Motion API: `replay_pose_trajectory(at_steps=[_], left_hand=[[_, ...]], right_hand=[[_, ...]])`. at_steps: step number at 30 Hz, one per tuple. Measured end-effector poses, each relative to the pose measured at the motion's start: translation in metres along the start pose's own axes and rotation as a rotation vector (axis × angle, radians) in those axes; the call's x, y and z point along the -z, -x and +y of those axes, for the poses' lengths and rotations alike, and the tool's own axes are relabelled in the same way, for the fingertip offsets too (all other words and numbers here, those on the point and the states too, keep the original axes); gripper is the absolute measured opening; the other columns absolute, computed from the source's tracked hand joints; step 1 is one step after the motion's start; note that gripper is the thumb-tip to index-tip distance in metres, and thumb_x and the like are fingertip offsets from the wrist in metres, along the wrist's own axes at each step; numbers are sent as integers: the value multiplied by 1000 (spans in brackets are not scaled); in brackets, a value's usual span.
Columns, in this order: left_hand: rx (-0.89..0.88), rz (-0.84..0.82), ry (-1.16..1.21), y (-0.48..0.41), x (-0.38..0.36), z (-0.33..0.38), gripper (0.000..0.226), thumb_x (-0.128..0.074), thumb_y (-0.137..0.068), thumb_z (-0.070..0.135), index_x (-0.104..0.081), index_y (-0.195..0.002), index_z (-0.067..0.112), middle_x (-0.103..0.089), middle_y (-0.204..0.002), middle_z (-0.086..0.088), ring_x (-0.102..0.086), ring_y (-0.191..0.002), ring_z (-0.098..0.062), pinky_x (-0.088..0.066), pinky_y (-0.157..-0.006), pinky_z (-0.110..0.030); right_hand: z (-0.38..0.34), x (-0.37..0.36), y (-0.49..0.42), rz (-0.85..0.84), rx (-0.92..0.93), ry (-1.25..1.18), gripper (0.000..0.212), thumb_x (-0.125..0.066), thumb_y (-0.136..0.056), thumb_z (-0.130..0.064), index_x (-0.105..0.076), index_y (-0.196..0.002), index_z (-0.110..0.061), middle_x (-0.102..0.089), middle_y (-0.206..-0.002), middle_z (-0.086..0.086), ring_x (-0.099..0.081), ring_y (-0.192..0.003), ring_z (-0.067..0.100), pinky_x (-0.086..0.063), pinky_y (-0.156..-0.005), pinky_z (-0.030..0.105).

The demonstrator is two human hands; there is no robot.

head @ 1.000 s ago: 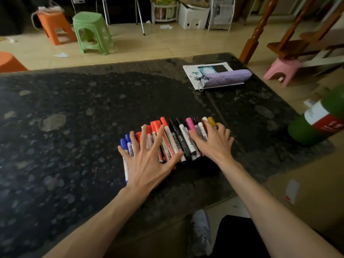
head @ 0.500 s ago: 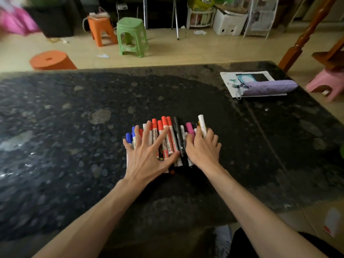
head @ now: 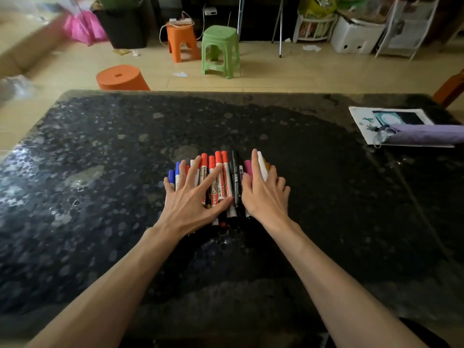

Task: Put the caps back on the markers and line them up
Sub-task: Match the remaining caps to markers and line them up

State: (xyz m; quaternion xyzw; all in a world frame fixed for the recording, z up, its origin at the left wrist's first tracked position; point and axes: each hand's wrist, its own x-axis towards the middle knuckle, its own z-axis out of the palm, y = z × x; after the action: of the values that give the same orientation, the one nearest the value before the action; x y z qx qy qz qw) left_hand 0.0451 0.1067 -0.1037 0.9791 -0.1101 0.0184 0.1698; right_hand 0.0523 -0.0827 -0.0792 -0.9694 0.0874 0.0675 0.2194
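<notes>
A row of markers (head: 227,177) lies side by side near the middle of the dark speckled table (head: 100,151), with the capped ends pointing away from the person. Between the fingers these can be counted: two blue caps (head: 171,176) at the left end, five red caps (head: 218,155), one white-topped marker (head: 192,163) among them, two black markers (head: 235,172), one pink cap (head: 248,167), one white marker (head: 262,168) and a yellowish marker (head: 268,167) barely showing at the right end. The hands cover the rest, so the full count cannot be told. The left hand (head: 190,204) lies flat on the left half of the row, fingers straight and spread, the thumb reaching toward the black markers. The right hand (head: 263,197) lies flat on the right end, fingers straight, the forefinger stretched along the white marker. Neither hand grips anything. At the table's far right one purple pencil case (head: 424,136) rests on a printed sheet (head: 361,116). On the floor beyond stand one green stool (head: 220,50) and two orange stools (head: 182,38), one of them round and close to the table's far edge. A white box (head: 356,37), a black bin (head: 125,26) and a pink bag (head: 84,27) sit farther back.
</notes>
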Motion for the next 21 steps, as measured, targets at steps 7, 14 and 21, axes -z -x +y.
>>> replay_pose_trajectory(at_steps=[7,14,21], left_hand=[[22,46,108,1,0,-1,83,-31,-83,91,-6,-155,60,4,-171,10,13,-157,-29,-4,-121,-70],[74,65,178,0,6,-11,81,-34,-87,86,-12,-158,53,-3,-171,7,9,-158,-26,-8,-122,-66],[94,55,218,3,5,-23,70,-38,-95,74,-8,-156,58,-4,-171,6,8,-158,-24,-10,-124,-65]], right_hand=[[10,7,-5,10,-77,-185,71,-25,-107,-60,2,-166,-32,-7,-174,7,-19,-158,29,-22,-124,49],[18,11,-6,78,-102,-148,74,-40,-107,-53,-15,-166,-16,-28,-169,9,-33,-153,26,-35,-118,43],[26,7,-11,-49,-143,-69,81,-23,-107,-61,4,-165,-12,-5,-174,12,-6,-160,28,-9,-128,45]])
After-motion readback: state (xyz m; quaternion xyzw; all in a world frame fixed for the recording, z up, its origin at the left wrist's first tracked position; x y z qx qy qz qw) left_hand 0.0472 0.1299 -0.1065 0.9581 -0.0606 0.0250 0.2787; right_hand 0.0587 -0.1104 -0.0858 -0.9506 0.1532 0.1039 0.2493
